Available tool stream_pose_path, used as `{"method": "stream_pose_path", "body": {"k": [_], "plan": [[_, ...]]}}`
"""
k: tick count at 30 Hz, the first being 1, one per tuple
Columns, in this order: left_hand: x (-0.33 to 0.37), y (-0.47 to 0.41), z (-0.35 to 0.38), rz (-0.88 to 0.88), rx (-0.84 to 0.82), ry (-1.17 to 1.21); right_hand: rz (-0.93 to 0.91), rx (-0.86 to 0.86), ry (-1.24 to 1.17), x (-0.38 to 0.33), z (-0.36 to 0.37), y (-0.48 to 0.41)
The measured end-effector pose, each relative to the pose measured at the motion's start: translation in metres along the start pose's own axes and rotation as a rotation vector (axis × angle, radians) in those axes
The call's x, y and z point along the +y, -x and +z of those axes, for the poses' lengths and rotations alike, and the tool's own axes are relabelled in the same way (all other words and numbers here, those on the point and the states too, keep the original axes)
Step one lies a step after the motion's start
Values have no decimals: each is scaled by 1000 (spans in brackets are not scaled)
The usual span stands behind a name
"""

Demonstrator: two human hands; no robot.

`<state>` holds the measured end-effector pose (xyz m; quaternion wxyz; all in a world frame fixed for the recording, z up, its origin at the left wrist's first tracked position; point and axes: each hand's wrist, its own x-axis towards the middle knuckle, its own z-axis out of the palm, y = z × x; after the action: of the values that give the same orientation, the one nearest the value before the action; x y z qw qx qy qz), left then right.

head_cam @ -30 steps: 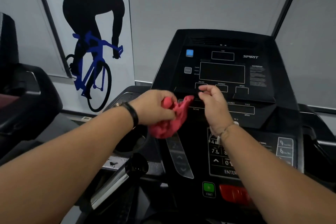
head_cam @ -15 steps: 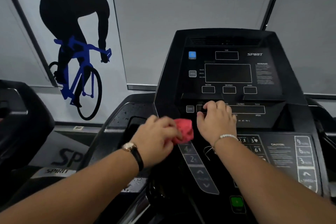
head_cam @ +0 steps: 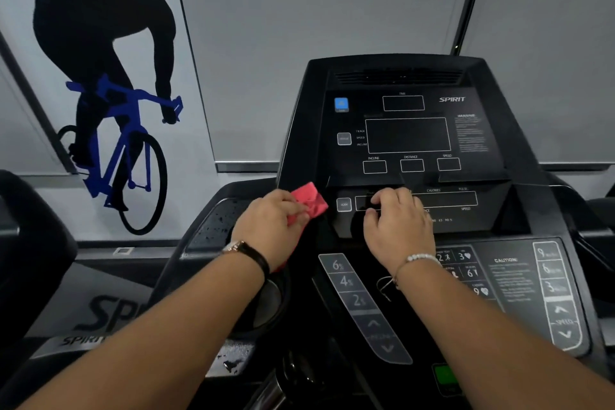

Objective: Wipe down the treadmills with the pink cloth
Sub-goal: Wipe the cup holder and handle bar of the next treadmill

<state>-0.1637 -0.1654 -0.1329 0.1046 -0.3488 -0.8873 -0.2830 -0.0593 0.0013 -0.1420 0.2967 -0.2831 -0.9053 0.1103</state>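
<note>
A black Spirit treadmill console [head_cam: 406,133] fills the middle of the view. My left hand [head_cam: 271,226] grips the pink cloth [head_cam: 307,201] at the console's lower left edge, beside the small scan button; most of the cloth sticks out past my fingers. My right hand [head_cam: 397,228] rests on the console's lower display strip with its fingers curled over the ledge, holding nothing that I can see.
Incline keys [head_cam: 346,281] and speed keys [head_cam: 552,276] flank the lower panel. A round cup holder [head_cam: 266,306] sits under my left wrist. Another black machine [head_cam: 30,243] stands at the far left. A cyclist poster [head_cam: 109,93] covers the wall behind.
My right hand let go of the cloth and settled on the display strip. My left hand carried the cloth up to the console's left edge. The view came closer to the console.
</note>
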Motion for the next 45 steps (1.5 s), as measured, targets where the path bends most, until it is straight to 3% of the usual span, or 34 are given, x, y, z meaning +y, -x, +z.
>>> {"method": "stream_pose_path", "body": {"k": [2,4,7,14,16,19,23,26,31,33,37,45], "plan": [[7,19,1,149,-34,-81,7,-9,5,0,0,0],[7,45,2,254,-140,11,17,-21,19,0,1,-1],[-3,54,0,163,-147,164,1,-39,27,0,2,-2],[0,-18,-5,-99,3,32,-18,-57,25,2,2,-3],[10,-17,-3,-65,14,-54,-18,-58,27,2,3,-4],[18,14,1,149,-16,-96,-42,-33,45,1,3,-3],[3,51,3,141,-7,115,-277,126,164,-4,2,0],[1,36,6,97,75,93,-475,200,186,-17,-3,-22],[-6,-26,3,-62,159,-13,-305,-57,162,-46,0,-84],[-7,-32,6,-60,202,-3,-246,-24,178,-44,11,-90],[-6,-8,14,46,248,-1,-253,115,239,-40,21,-86],[-14,55,23,313,-3,385,-264,82,250,-37,27,-87]]}}
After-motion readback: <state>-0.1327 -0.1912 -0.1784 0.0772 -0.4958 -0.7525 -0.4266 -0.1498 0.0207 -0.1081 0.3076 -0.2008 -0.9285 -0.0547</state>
